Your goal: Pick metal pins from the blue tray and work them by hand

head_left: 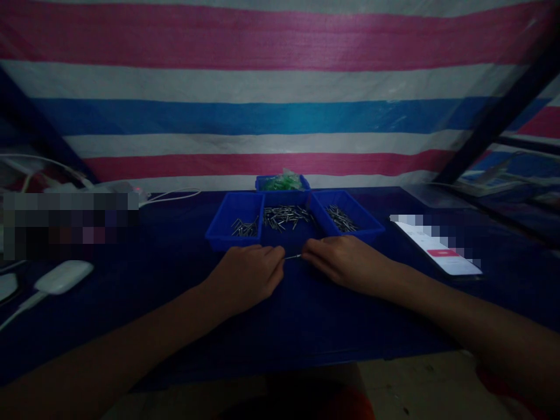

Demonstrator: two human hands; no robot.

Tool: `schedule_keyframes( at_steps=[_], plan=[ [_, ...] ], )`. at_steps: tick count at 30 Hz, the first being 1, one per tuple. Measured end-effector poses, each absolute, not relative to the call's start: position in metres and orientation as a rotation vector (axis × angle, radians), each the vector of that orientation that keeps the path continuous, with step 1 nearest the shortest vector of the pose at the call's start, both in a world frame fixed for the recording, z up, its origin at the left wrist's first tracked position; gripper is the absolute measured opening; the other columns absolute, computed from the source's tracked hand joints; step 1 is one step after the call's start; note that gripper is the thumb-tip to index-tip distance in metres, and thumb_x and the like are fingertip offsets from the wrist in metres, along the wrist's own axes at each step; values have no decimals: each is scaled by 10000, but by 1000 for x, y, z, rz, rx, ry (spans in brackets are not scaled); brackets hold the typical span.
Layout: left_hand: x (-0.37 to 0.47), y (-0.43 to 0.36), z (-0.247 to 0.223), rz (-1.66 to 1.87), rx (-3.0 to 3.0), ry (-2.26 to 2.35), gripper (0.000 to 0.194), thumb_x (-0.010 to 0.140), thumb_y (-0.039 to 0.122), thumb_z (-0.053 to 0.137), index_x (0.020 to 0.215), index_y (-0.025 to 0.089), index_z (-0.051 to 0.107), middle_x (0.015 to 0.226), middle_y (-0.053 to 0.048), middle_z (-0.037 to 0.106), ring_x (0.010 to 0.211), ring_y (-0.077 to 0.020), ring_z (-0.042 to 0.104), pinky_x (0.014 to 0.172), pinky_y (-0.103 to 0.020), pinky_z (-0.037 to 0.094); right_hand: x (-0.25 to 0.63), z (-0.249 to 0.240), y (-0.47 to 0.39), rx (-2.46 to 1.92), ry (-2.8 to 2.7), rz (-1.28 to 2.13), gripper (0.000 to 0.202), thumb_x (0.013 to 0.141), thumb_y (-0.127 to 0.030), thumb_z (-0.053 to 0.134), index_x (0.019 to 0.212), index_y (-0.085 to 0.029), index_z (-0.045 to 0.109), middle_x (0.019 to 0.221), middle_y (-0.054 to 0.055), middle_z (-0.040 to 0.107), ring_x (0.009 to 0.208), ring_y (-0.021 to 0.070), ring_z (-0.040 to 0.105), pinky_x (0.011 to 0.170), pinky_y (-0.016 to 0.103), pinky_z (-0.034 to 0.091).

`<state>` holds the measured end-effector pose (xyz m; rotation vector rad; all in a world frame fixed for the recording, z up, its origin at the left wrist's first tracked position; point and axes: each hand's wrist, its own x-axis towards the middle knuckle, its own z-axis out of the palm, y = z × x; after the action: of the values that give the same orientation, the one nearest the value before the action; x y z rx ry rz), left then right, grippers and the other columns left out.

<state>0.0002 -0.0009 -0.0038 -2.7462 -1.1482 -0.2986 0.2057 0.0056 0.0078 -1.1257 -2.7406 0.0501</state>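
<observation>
Between my two hands stretches a thin silvery metal pin [293,256], just above the dark blue table. My left hand [247,274] pinches its left end with curled fingers. The other end sits in the closed fingertips of my right hand [345,259]. Which fingers press on it is hard to see in the dim light. Right behind my hands stand a left blue bin [214,230] with some metal pins [245,227], and a right blue bin [370,224] holding more pins [340,218]. A loose heap of pins [284,216] lies between those bins.
A further blue bin [259,184] with green plastic packaging [280,182] stands at the back. To the right lies a lit phone [437,248]. A white charger [64,276] with its cable is at the left. Striped sheeting [280,116] hangs behind the table [280,332].
</observation>
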Motion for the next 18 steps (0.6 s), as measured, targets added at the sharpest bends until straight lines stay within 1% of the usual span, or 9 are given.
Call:
schedule_keyframes(
  at_steps=[9,18],
  plan=[
    [-1,1,-7,-291,-2735,-1090,117,850,247,405,804,184,493,695,15,573,639,-136,566,500,-234,348,205,10,3,-1126,-2763,129,88,850,-209,395,847,-163,470,692,18,558,568,114,508,505,236,307],
    [-1,0,-6,-300,-2734,-1094,121,853,247,402,792,186,487,679,20,569,628,-139,562,498,-240,348,206,10,4,-1138,-2765,101,92,866,-231,385,849,-169,451,690,12,551,571,118,513,508,237,316]
  ],
)
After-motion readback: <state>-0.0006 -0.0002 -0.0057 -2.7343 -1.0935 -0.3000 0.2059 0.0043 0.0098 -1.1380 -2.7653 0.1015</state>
